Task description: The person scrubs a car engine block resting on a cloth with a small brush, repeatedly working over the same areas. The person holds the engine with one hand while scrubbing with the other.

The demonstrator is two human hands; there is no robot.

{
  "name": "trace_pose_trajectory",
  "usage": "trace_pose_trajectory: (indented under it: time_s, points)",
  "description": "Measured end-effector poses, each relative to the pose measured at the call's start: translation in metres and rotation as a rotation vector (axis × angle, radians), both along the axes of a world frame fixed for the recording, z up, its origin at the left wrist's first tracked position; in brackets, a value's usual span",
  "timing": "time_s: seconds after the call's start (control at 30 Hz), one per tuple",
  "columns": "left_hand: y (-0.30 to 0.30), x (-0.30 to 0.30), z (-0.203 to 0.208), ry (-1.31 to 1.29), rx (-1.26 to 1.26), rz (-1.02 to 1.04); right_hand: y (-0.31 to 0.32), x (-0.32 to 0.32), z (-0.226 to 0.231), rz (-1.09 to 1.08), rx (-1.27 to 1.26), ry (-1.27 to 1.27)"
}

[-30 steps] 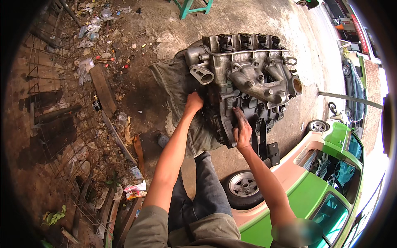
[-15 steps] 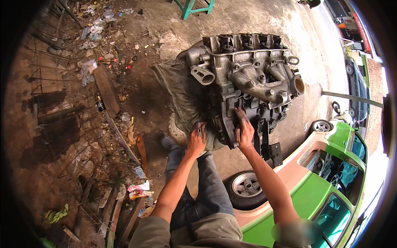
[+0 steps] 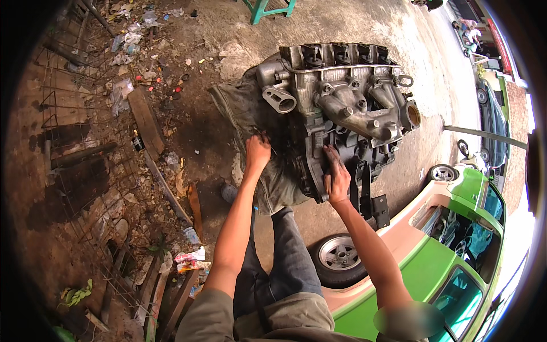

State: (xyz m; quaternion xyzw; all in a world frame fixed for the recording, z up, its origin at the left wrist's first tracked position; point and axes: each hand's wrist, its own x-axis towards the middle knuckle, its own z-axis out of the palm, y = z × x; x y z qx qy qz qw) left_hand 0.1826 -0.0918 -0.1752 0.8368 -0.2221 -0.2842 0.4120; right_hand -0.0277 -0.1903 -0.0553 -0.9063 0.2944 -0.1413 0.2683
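left hand (image 3: 257, 153) grips the cloth (image 3: 250, 114), right hand (image 3: 337, 178) lies flat on the engine (image 3: 342, 97) (car (image 3: 433, 268) close right); bare floor (image 3: 364, 23) beyond, litter (image 3: 128, 40) left.

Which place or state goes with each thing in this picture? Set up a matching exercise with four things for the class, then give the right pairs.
Things:
1. left hand
2. right hand
3. car
4. wooden plank

Places or states:
A. green, at the lower right
B. pressed on the dark side of the engine block
C. lying flat on the littered dirt
D. on the grey cloth under the engine

Pairs: 1-D, 2-B, 3-A, 4-C
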Motion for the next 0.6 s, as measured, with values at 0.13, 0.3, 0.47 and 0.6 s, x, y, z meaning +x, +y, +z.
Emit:
trace_pose_trajectory:
  time_s: [0.13, 0.3, 0.47, 0.6]
  points:
    - [-0.015, 0.009, -0.006, 0.045, 0.067, -0.121, 0.0, 0.0, 0.0, -0.014, 0.014, 0.005]
    - [-0.028, 0.004, -0.018, 0.067, 0.15, -0.147, 0.001, 0.0, 0.001, -0.022, 0.021, 0.007]
    - [-0.032, 0.003, -0.019, 0.093, 0.146, -0.149, 0.001, 0.0, 0.0, -0.024, 0.024, 0.004]
    - [-0.04, 0.007, -0.022, -0.029, 0.138, -0.33, 0.001, 0.0, 0.0, -0.023, 0.019, 0.002]
